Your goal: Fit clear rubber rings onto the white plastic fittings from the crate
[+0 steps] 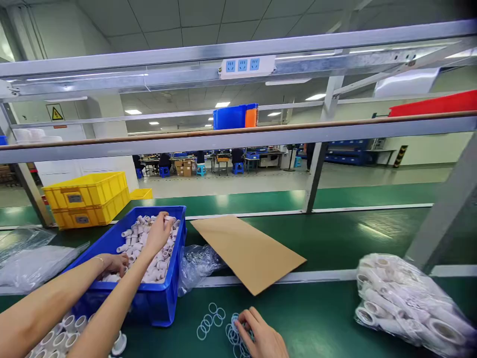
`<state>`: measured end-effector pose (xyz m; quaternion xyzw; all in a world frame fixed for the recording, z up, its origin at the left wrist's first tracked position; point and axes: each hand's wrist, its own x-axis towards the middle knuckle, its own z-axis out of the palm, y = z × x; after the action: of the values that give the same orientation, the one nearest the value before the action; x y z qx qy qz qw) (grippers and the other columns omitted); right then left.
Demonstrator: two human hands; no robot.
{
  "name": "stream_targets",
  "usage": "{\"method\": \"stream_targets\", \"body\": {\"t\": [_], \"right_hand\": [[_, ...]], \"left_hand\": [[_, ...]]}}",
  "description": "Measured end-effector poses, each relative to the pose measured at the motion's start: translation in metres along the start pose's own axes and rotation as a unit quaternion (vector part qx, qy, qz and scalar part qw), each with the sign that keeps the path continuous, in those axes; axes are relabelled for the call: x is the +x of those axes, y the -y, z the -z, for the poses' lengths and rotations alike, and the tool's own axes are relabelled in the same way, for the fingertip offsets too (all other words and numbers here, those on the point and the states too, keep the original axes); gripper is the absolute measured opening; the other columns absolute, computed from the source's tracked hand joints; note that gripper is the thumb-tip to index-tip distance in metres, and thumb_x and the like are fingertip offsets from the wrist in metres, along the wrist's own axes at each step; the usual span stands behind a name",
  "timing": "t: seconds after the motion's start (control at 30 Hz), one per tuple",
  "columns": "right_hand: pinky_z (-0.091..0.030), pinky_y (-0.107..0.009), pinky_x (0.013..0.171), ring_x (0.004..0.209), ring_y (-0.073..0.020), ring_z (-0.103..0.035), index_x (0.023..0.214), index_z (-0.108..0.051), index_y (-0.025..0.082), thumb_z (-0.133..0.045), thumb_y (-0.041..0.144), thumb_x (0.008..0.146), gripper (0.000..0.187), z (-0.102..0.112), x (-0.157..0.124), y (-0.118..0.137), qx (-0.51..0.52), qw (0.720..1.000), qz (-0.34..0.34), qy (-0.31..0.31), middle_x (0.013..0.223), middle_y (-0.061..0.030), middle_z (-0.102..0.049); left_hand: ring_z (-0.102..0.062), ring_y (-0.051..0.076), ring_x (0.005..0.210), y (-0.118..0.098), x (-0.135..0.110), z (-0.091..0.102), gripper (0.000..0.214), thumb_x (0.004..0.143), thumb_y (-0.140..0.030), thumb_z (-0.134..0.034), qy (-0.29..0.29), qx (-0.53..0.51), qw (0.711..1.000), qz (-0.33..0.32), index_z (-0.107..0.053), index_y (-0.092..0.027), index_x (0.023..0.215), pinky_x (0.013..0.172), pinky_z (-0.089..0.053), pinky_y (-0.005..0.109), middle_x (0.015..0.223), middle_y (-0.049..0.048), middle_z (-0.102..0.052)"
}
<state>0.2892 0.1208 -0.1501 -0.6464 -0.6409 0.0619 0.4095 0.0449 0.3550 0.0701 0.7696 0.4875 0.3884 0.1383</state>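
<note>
Short white plastic tubes [156, 253] heaped in a blue bin [175, 293]; right hand [158, 233] fingers curled around a few, left hand [115, 263] half-closed, resting among them

Single head view here, looking forward and slightly down across the green surface [335, 238], close over the blue bin [164, 293], factory hall far beyond.

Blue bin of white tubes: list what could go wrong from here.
1. The right hand grips tubes close to the far rim of the blue bin; one might slip over onto the table.
2. The left hand rests in the same pile, so the crossing arms might knock each other.
3. Another person's hand works among loose rings near the front edge; some could be swept off.
</note>
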Motion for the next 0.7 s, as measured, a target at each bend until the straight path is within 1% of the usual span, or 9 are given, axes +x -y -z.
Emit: {"method": "stream_targets", "body": {"t": [0.1, 0.13, 0.17, 0.27, 0.33, 0.43, 0.53, 0.6, 0.7], "right_hand": [[-0.044, -0.022, 0.055, 0.058, -0.0132, -0.06, 0.083, -0.06, 0.027, -0.051, 0.052, 0.102, 0.032, 0.005, 0.0, 0.007, 0.034, 0.999, -0.005, 0.012, 0.078, 0.0034, -0.059], [-0.045, -0.022, 0.056, 0.058, -0.0134, -0.059, 0.083, -0.061, 0.027, -0.051, 0.053, 0.101, 0.034, 0.005, -0.001, 0.008, 0.05, 0.999, -0.002, 0.021, 0.077, 0.0032, -0.059], [-0.045, -0.023, 0.057, 0.058, -0.0135, -0.058, 0.083, -0.062, 0.026, -0.051, 0.055, 0.101, 0.036, 0.005, -0.001, 0.011, 0.067, 0.997, 0.003, 0.031, 0.076, 0.0031, -0.059], [-0.044, -0.024, 0.055, 0.055, -0.0135, -0.051, 0.08, -0.063, 0.024, -0.05, 0.059, 0.101, 0.043, 0.002, -0.004, 0.021, 0.116, 0.992, 0.016, 0.054, 0.072, 0.0029, -0.057], [-0.043, -0.024, 0.055, 0.056, -0.0135, -0.049, 0.08, -0.063, 0.024, -0.051, 0.058, 0.101, 0.042, 0.001, -0.008, 0.029, 0.143, 0.987, 0.021, 0.067, 0.071, 0.0026, -0.056], [-0.041, -0.025, 0.054, 0.057, -0.014, -0.049, 0.08, -0.064, 0.023, -0.053, 0.056, 0.1, 0.04, 0.0, -0.014, 0.039, 0.171, 0.98, 0.033, 0.092, 0.072, 0.0022, -0.057], [-0.041, -0.025, 0.056, 0.059, -0.0144, -0.049, 0.08, -0.064, 0.024, -0.053, 0.054, 0.1, 0.038, -0.002, -0.018, 0.042, 0.197, 0.971, 0.043, 0.129, 0.074, 0.002, -0.056], [-0.04, -0.026, 0.057, 0.061, -0.0148, -0.05, 0.08, -0.064, 0.024, -0.053, 0.052, 0.101, 0.037, -0.002, -0.02, 0.043, 0.209, 0.965, 0.041, 0.155, 0.075, 0.0019, -0.056], [-0.04, -0.027, 0.058, 0.063, -0.0155, -0.051, 0.082, -0.064, 0.025, -0.052, 0.05, 0.102, 0.034, 0.001, -0.022, 0.049, 0.217, 0.958, 0.049, 0.182, 0.077, 0.0013, -0.057]], "left_hand": [[-0.067, 0.02, 0.09, -0.026, -0.067, 0.017, 0.041, 0.101, -0.049, -0.038, -0.019, -0.117, 0.993, 0.003, -0.042, -0.019, 0.129, 0.079, -0.058, 0.034, 0.105, 0.0073, -0.064], [-0.067, 0.019, 0.084, -0.033, -0.098, 0.017, 0.04, 0.098, -0.05, -0.047, -0.004, -0.224, 0.974, 0.018, -0.045, -0.02, 0.124, 0.075, -0.058, 0.033, 0.1, 0.0053, -0.064], [-0.067, 0.018, 0.079, -0.039, -0.129, 0.013, 0.04, 0.094, -0.051, -0.056, 0.036, -0.316, 0.947, 0.043, -0.049, -0.02, 0.119, 0.073, -0.058, 0.033, 0.096, 0.0034, -0.063], [-0.064, 0.015, 0.072, -0.045, -0.213, -0.017, 0.044, 0.088, -0.052, -0.068, 0.135, -0.439, 0.878, 0.131, -0.057, -0.018, 0.113, 0.067, -0.057, 0.03, 0.089, 0.0015, -0.062], [-0.065, 0.015, 0.071, -0.04, -0.252, -0.044, 0.051, 0.082, -0.055, -0.075, 0.166, -0.485, 0.84, 0.18, -0.059, -0.016, 0.112, 0.068, -0.058, 0.031, 0.086, 0.0019, -0.062], [-0.069, 0.017, 0.073, -0.027, -0.282, -0.079, 0.064, 0.07, -0.051, -0.085, 0.202, -0.52, 0.799, 0.225, -0.058, -0.016, 0.117, 0.071, -0.059, 0.034, 0.087, 0.0025, -0.063], [-0.07, 0.02, 0.073, -0.02, -0.293, -0.095, 0.078, 0.065, -0.038, -0.089, 0.217, -0.517, 0.792, 0.243, -0.052, -0.018, 0.131, 0.071, -0.059, 0.035, 0.081, -0.001, -0.062], [-0.069, 0.02, 0.071, -0.019, -0.295, -0.095, 0.067, 0.066, -0.031, -0.085, 0.217, -0.494, 0.806, 0.244, -0.057, -0.016, 0.124, 0.07, -0.058, 0.035, 0.079, -0.0005, -0.063], [-0.065, 0.016, 0.069, -0.021, -0.294, -0.088, 0.038, 0.069, -0.021, -0.077, 0.207, -0.411, 0.857, 0.23, -0.067, -0.014, 0.105, 0.067, -0.055, 0.03, 0.079, 0.001, -0.063]]}}
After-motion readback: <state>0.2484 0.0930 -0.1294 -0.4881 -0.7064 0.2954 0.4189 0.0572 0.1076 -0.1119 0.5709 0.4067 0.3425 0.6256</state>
